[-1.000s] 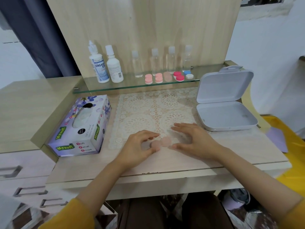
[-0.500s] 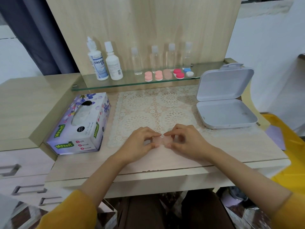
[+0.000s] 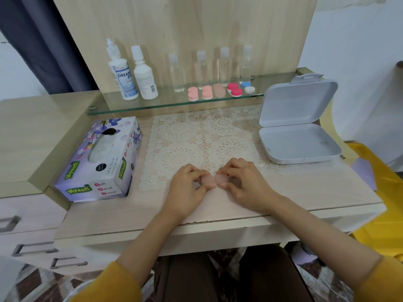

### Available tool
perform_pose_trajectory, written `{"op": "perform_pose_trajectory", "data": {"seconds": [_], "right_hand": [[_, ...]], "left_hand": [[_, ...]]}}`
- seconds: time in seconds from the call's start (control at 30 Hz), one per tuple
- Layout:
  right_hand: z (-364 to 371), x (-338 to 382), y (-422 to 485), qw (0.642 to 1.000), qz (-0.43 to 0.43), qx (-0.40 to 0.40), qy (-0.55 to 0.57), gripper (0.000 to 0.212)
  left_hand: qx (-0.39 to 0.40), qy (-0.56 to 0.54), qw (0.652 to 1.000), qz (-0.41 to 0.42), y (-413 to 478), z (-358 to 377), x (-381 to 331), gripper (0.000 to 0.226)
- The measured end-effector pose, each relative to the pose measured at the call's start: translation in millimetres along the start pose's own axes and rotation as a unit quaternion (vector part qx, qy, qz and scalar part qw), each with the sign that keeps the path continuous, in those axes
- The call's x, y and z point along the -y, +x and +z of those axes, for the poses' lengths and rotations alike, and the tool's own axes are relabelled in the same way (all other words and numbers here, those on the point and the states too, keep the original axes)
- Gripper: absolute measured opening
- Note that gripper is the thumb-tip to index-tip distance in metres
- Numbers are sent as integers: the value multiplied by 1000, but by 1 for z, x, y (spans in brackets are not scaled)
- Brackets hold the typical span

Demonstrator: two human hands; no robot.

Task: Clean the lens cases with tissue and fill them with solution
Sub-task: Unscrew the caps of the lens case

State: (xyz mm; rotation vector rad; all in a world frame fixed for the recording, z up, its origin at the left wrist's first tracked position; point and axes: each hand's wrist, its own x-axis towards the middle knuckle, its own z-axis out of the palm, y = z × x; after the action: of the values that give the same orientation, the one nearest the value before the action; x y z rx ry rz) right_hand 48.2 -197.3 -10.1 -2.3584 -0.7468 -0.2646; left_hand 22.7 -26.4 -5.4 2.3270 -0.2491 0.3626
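Observation:
A pale pink lens case (image 3: 214, 179) lies at the front edge of the lace mat (image 3: 202, 144). My left hand (image 3: 188, 186) pinches its left cap and my right hand (image 3: 244, 184) pinches its right cap, fingers curled round it. On the glass shelf (image 3: 152, 105) stand a solution bottle (image 3: 122, 73) and a second white bottle (image 3: 144, 75), several small clear bottles, and more lens cases: pink (image 3: 193, 94), pink (image 3: 207, 92), pale pink (image 3: 218, 90), red (image 3: 234, 90) and blue-white (image 3: 248, 87). A purple tissue box (image 3: 102, 158) sits to the left.
An open grey plastic box (image 3: 301, 147) lies at the right of the mat, lid up. A yellow object (image 3: 381, 192) is beside the table on the right. Drawers with handles (image 3: 32, 248) are at the lower left.
The case lay flat under my fingers a second ago; both hands have since closed round its two caps and hold it between them.

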Motion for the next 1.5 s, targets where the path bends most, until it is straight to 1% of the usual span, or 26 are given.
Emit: {"op": "perform_pose_trajectory", "data": {"seconds": [0.07, 0.1, 0.2, 0.27, 0.33, 0.4, 0.47, 0.53, 0.67, 0.77, 0.9, 0.97, 1.07, 1.13, 1.23, 1.37, 1.5], "right_hand": [[0, 0, -1, 1000, 2, 2, -3, 26], [0, -1, -2, 1000, 5, 3, -4, 26], [0, -1, -2, 1000, 13, -4, -1, 25], [0, 0, -1, 1000, 15, -7, 0, 25], [0, 0, -1, 1000, 15, -7, -1, 25], [-1, 0, -2, 1000, 15, -8, 0, 26], [-1, 0, -2, 1000, 17, -8, 1, 27], [-1, 0, -2, 1000, 17, -6, 3, 27], [-2, 1, -1, 1000, 17, -3, 3, 27], [-2, 2, -3, 1000, 17, -5, 7, 27], [-2, 2, -2, 1000, 22, -2, 4, 25], [-2, 3, -2, 1000, 24, -2, 6, 25], [-3, 3, -2, 1000, 28, 3, 8, 28], [-3, 3, -2, 1000, 27, 5, 3, 28], [-3, 4, -2, 999, 32, 9, 5, 29], [-3, 5, -2, 999, 38, 10, 5, 31], [-3, 4, -1, 999, 42, 11, 1, 28]], "left_hand": [[-11, -11, 999, -29, 1, -1, -1, 23], [-5, -19, 999, -34, 2, -2, -1, 25], [54, -47, 997, -8, 1, -7, 3, 36], [79, -44, 996, 12, 1, -9, 7, 36], [66, -41, 997, 10, 1, -9, 9, 31], [32, -53, 998, -15, 2, -7, 7, 25], [14, -69, 997, -38, 3, -5, 4, 25], [19, -85, 995, -42, 2, -5, 4, 27], [65, -82, 994, -5, 2, -10, 8, 40], [47, -61, 997, -4, 3, -7, 7, 36], [46, -43, 998, -16, 7, -4, 0, 29], [63, -52, 996, -20, 8, -8, -1, 33], [115, -80, 990, -14, 8, -16, 1, 39], [127, -81, 989, -15, 7, -19, 3, 42], [110, -63, 992, -10, 9, -17, 3, 40], [97, -3, 995, 12, 13, -9, 0, 29], [49, -11, 999, 5, 14, -11, 0, 26]]}}
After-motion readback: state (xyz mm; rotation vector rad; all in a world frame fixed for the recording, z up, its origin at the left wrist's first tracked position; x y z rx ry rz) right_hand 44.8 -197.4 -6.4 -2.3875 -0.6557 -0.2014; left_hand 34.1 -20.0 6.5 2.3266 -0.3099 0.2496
